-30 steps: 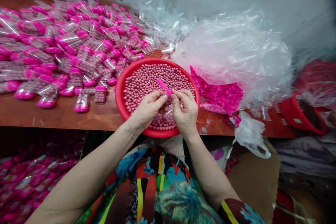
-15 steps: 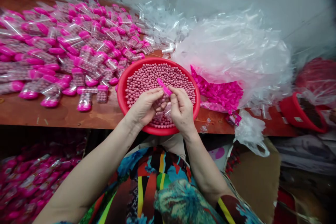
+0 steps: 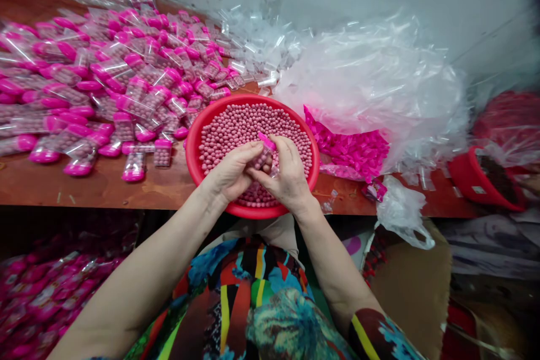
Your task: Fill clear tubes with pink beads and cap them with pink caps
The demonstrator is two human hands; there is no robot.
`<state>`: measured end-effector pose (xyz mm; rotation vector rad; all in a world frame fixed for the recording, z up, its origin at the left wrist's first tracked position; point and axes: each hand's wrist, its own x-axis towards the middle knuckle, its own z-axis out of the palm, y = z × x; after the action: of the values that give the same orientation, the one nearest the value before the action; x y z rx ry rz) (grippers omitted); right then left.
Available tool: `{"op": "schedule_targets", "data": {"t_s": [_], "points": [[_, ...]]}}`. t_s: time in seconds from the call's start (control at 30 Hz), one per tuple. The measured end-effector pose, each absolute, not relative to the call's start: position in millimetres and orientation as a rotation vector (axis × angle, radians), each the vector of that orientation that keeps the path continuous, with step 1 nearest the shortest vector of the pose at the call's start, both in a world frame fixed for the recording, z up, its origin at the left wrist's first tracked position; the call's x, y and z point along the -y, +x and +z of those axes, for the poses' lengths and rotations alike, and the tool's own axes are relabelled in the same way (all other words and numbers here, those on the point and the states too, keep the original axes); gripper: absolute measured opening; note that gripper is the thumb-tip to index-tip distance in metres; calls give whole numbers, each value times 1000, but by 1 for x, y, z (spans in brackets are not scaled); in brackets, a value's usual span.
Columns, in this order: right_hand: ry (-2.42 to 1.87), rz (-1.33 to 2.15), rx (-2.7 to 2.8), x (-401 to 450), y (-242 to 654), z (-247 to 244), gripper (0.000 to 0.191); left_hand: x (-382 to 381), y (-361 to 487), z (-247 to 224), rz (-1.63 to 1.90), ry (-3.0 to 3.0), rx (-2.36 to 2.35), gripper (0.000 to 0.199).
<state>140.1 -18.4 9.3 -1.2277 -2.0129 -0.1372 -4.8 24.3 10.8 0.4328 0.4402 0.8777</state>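
Above the red basin (image 3: 193, 152), my two hands meet around one small clear container with a pink cap (image 3: 267, 142). My left hand (image 3: 232, 173) is closed on its side, thumb along the container. The fingers of my right hand (image 3: 292, 175) press by the cap, and its thumb reaches underneath. My fingers hide most of the container's body. Small round pink balls (image 3: 253, 118) fill the basin below. Left of the basin lies a big heap of capped containers (image 3: 122, 67) holding similar balls.
Loose pink caps (image 3: 358, 152) lie right of the basin, under a large clear plastic bag (image 3: 371, 79). Clear empty containers (image 3: 261, 39) are piled against the wall. A white plastic bag (image 3: 403, 211) hangs over the table edge near a cardboard box (image 3: 413, 287). Another red tub (image 3: 481, 180) stands far right.
The pink cap has come down a little and sits less tilted. My right thumb has moved from the cap to below the container, and the fingers now curl over it.
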Motion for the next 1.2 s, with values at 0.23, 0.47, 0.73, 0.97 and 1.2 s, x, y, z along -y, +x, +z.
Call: {"op": "schedule_targets", "data": {"t_s": [0.23,0.47,0.73,0.97,1.2], "points": [[-1419,-214,2085,13,146,16,58,-17,5,2,1058,769,-592,31],[-1434,186,1687,25,143,25,46,-14,0,6,1116,778,-550,23],[-1409,547,1249,19,138,27,48,-11,-5,14,915,730,-413,21],[-1356,409,1841,14,162,44,37,-6,-2,9,916,874,-515,22],[-1317,548,1895,18,174,53,28,-5,-7,15,886,1082,-549,25]]}}
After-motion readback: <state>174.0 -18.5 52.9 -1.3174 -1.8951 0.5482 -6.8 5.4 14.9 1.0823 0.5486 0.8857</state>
